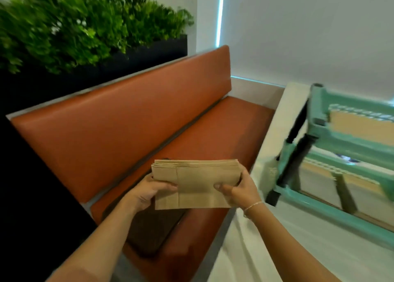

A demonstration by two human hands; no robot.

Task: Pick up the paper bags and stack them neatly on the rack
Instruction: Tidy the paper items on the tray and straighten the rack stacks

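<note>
Both hands, our left hand (147, 193) and right hand (238, 191), grip the paper bags (197, 183) by the ends | stack's above the orange bench (149, 121) | green rack (349, 153) sits off right

**No readable text**

No word, label, brand, number or sign can be read anywhere in this view. The brown paper bags (196, 182), held between the left hand (147, 193) and the right hand (241, 191), show only plain paper with fold lines. The green rack (349, 145) at 3 o'clock is blurred, and no marking can be made out on it. The orange seat (132, 115) and the wall (309, 30) carry no writing.
</note>
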